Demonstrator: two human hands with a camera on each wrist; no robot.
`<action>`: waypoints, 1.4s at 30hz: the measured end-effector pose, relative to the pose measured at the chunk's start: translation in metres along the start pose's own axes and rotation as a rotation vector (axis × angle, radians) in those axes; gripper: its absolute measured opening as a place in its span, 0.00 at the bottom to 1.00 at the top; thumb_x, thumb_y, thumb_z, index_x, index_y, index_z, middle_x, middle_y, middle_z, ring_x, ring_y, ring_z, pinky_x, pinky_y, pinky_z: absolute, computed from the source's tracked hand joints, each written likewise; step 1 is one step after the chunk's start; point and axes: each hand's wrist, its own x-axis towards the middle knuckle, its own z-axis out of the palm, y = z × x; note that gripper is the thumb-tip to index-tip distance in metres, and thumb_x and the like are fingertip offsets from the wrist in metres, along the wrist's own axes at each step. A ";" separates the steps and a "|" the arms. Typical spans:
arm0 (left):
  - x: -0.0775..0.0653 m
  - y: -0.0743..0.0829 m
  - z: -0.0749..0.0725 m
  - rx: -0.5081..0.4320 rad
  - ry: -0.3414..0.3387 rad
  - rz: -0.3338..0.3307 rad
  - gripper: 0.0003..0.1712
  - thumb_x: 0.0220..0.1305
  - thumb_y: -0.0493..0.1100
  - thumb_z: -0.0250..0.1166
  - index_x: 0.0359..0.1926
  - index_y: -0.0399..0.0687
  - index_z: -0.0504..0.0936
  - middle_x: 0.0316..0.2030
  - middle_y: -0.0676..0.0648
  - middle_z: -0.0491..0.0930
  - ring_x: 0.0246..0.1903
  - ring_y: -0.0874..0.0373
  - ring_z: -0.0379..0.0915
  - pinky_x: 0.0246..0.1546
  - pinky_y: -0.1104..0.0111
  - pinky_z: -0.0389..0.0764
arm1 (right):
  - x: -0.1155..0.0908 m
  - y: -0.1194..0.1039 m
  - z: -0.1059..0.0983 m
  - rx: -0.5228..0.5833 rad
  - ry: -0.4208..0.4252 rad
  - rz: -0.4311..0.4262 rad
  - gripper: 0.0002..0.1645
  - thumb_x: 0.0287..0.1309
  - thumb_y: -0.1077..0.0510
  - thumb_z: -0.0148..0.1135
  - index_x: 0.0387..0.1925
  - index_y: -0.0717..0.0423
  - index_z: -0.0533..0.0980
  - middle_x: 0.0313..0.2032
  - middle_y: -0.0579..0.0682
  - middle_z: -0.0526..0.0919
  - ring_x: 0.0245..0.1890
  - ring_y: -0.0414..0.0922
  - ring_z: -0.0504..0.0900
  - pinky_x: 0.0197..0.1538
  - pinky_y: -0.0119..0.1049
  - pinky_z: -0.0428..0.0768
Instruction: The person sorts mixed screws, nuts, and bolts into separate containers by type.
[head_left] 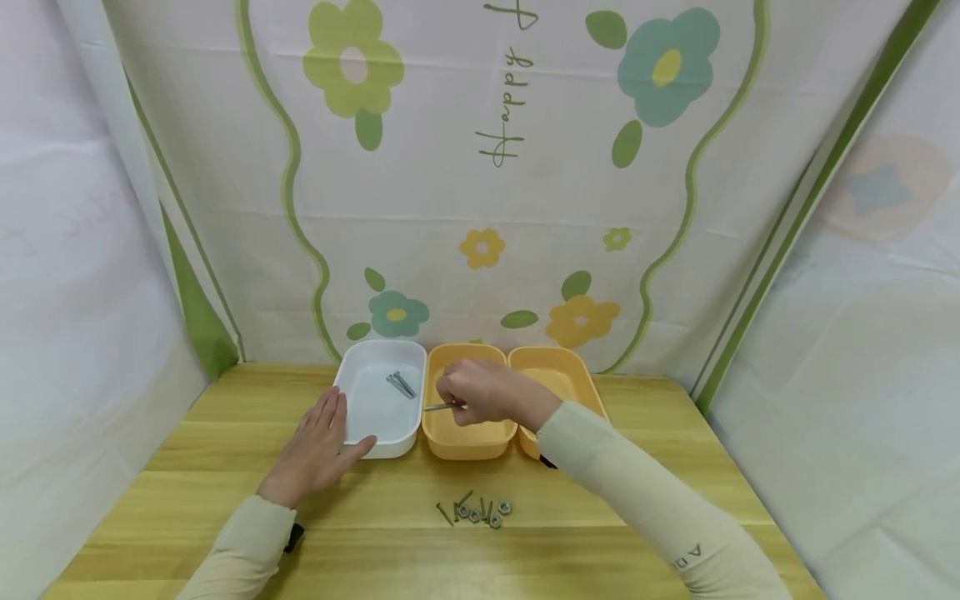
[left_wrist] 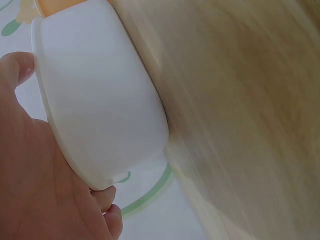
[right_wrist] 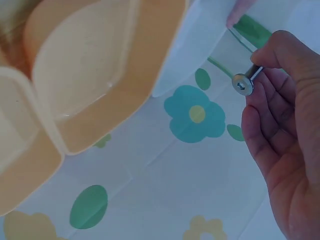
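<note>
My right hand (head_left: 483, 393) is over the middle orange tray (head_left: 468, 450), its thumb and fingers pinching a silver bolt (right_wrist: 242, 85). That bolt has a wide flat head with a socket, and its shank points left towards the white tray (head_left: 386, 450) in the head view. Long silver bolts (head_left: 401, 385) lie together inside the white tray. At the white tray's front left corner, my left hand (head_left: 321, 442) rests with fingers extended along the side and the thumb (left_wrist: 22, 67) at the front rim.
A second orange tray (head_left: 562, 362) stands to the right, partly behind my right forearm. On the wooden table (head_left: 360, 542), in front of the trays, lies a small group of screws (head_left: 445, 513) and nuts (head_left: 505, 507). A flower-printed cloth (head_left: 480, 192) hangs behind the trays.
</note>
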 end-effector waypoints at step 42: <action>0.001 -0.004 0.001 0.026 0.028 0.029 0.58 0.78 0.69 0.52 0.78 0.19 0.51 0.81 0.23 0.48 0.82 0.28 0.42 0.80 0.36 0.54 | 0.105 -0.003 0.108 -0.012 0.137 0.295 0.14 0.69 0.53 0.70 0.53 0.51 0.86 0.49 0.45 0.89 0.48 0.41 0.87 0.52 0.27 0.85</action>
